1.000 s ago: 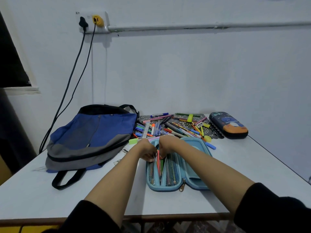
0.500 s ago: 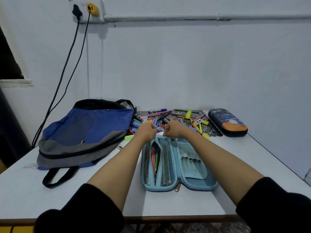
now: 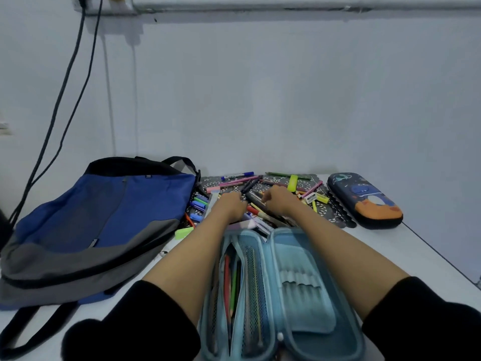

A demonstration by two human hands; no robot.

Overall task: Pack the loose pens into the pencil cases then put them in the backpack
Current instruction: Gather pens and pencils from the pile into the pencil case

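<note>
Reaching left hand (image 3: 230, 205) and right hand (image 3: 279, 201) into pens (image 3: 256, 201) heaped just beyond the open case (image 3: 299, 256); fingers curling down, grip impossible to tell. Probably handling light, stiff, roll-prone: pinching mid-barrel, several together.

Table (image 3: 406, 254): far edge against the wall.
Backpack (image 3: 104, 217): flat on the left half, straps toward the near-left corner.
Mat (image 3: 335, 216): centre of the far edge, just right of the backpack.
Loose pens (image 3: 235, 178): heaped on the mat.
Closed pencil case (image 3: 364, 199): far-right, beside the mat's right end.
Open pencil case (image 3: 291, 295): centre of the near edge, before the mat, with pens in its left half.
Left hand (image 3: 230, 204), right hand (image 3: 279, 199): side by side on the heap.
</note>
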